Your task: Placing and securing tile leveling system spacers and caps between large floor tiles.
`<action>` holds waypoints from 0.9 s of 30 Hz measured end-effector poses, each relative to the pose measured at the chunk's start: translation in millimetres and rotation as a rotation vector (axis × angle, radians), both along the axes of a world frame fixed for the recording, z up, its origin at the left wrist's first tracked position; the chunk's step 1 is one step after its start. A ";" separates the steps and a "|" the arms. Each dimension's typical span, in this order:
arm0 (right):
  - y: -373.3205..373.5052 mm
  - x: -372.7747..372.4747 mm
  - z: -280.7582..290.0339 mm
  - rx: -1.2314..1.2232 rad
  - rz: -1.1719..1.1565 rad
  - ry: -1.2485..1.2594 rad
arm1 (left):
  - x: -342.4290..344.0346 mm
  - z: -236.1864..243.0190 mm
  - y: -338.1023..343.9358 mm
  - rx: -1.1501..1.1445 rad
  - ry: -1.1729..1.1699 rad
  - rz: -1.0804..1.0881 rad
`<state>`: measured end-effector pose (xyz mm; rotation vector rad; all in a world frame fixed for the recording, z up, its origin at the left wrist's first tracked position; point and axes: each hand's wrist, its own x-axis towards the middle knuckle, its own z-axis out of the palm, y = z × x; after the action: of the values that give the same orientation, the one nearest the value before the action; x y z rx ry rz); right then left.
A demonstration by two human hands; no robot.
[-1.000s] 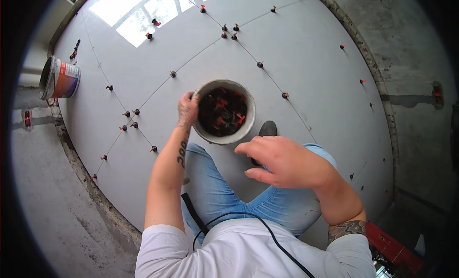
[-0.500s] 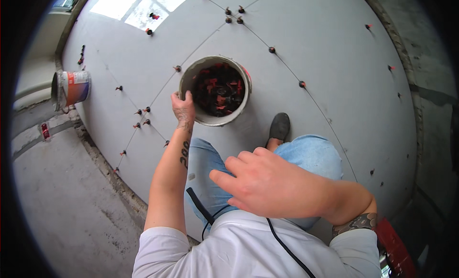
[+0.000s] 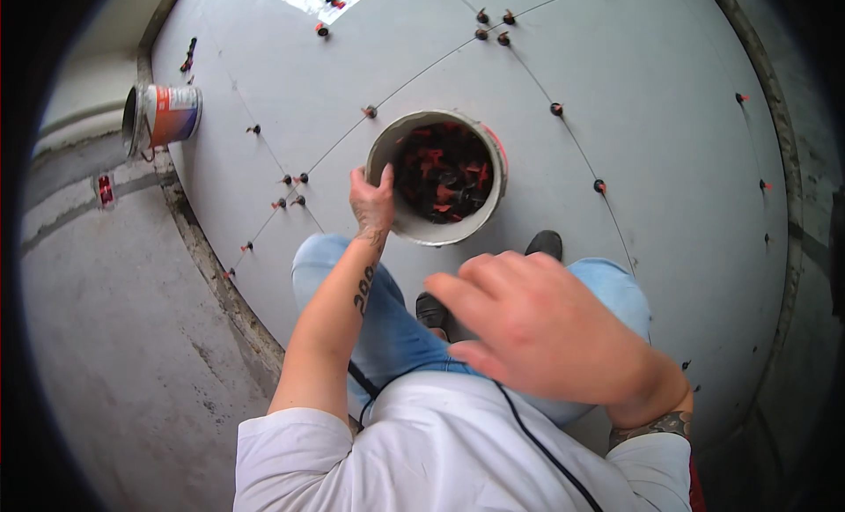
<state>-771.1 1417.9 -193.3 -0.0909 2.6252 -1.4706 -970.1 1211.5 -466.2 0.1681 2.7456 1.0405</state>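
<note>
My left hand [image 3: 373,202] is closed on the near-left rim of a round grey bucket [image 3: 404,227], with the thumb over the edge. Inside the bucket lies a heap of black and red tile levelers [image 3: 443,173]. Nearer my body, over my lap, my right hand [image 3: 532,323] hangs apart from the bucket. Its fingers are loosely bent, the thumb stands away from them, and nothing shows between them. Slight blur softens this hand. More levelers stand in the joints of the grey floor tiles, among them a leveler [image 3: 370,112] just left of the bucket.
A white, orange and purple bucket [image 3: 173,116] lies on its side at the left edge of the tiling. Rough bare concrete [image 3: 132,309] borders the tiles on the left. Levelers cluster at a tile corner [image 3: 493,28] beyond the bucket. My shoes [image 3: 546,243] rest on the tiles.
The bucket and my left hand on it now appear further right in the view. My right hand has also shifted right, its thumb further from the fingers. A second shoe now shows.
</note>
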 end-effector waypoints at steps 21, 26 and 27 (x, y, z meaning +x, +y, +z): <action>-26.0 -2.8 -28.4 0.147 -0.168 -0.387 | 12.1 100.6 13.2 0.454 0.452 -0.492; -11.5 1.8 -32.5 0.160 -0.294 -0.523 | 29.2 162.7 17.0 0.676 0.507 -0.646; -10.9 2.5 -31.7 0.165 -0.293 -0.523 | 31.8 169.4 15.9 0.710 0.504 -0.676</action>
<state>-768.6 1407.0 -225.0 0.6299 2.3678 -1.1365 -938.2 1227.3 -296.8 1.5017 2.1914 1.8332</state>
